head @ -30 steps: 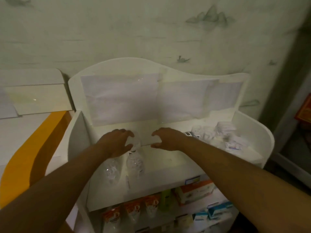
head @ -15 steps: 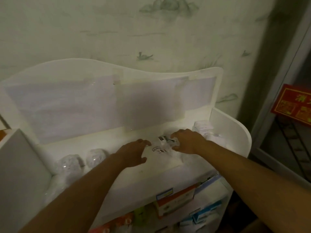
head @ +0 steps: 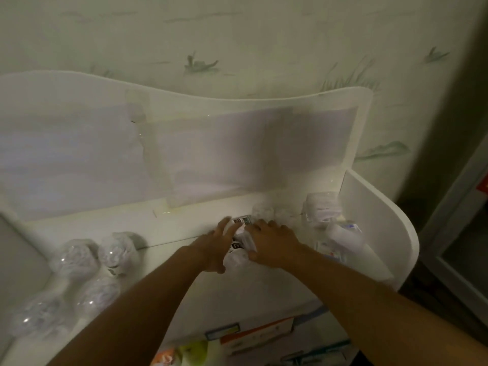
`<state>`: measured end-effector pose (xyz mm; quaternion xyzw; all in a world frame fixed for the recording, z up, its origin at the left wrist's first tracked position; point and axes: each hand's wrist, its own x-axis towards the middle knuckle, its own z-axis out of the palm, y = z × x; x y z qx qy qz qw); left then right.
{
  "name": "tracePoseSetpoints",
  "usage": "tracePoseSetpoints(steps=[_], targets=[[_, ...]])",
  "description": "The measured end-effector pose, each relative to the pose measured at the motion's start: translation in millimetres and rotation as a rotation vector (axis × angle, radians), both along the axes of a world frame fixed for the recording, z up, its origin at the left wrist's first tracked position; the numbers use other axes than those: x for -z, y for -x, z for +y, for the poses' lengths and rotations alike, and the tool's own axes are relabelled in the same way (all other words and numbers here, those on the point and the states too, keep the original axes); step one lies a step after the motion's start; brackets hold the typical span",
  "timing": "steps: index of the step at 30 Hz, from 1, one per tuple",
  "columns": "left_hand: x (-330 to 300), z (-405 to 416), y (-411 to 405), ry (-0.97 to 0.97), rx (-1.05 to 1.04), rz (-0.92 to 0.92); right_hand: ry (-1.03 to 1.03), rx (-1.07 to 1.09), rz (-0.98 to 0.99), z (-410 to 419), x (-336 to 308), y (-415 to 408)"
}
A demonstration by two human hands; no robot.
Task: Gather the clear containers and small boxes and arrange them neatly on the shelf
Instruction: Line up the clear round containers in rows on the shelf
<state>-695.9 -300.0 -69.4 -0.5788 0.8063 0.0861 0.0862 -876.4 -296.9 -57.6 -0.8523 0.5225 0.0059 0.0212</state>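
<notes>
On the top shelf [head: 169, 235] of a white rack, both hands meet right of the middle, around a small cluster of clear containers [head: 239, 243]. These containers are see-through with pale, crumpled-looking contents and dark-printed labels; what the contents are cannot be told. The left hand [head: 214, 247] lies against the cluster's left side with its fingers stretched forward and spread narrow, touching the containers rather than wrapping them. The right hand [head: 272, 243] sits on the cluster's right side, fingers curled down over a container and thumb tucked under its near end, so it seems to hold it.

Toward the shelf's right end, by the curved side panel [head: 380, 223], stand more clear containers [head: 320, 211] with white filling, and small boxes [head: 340, 233] with faint coloured print lie near the right front corner. At the shelf's left end, four rounded clear bags or bottles [head: 79, 276] with whitish contents lie in two rows near the front edge. Pale sheets [head: 227, 151] are taped on the back panel. Below, orange and blue cartons [head: 253, 336] sit on a lower shelf.

Against half a second ago, both hands have closed in from either side: the left hand, then short of the labelled containers, now touches them, and the right hand has slid left onto them.
</notes>
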Motion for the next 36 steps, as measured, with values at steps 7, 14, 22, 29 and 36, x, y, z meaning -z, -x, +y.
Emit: tracePoseSetpoints(steps=[7,14,22,29,36], targets=[[9.6,-5.8,33.4,0.058,0.038,0.051,0.0,0.015,-0.054,-7.9,6.7,37.6],[8.1,-4.3,51.0,0.108,0.052,0.035,-0.025,0.022,-0.04,-13.1,6.1,55.3],[-5.1,0.8,27.6,0.044,0.068,-0.02,-0.039,0.022,-0.056,-22.0,-17.5,42.9],[-11.9,8.9,25.6,0.07,0.159,-0.008,-0.035,-0.03,-0.117,-38.8,-31.1,29.0],[-18.2,10.6,5.2,0.13,0.16,-0.047,-0.065,-0.082,-0.008,-49.9,-23.6,9.8]])
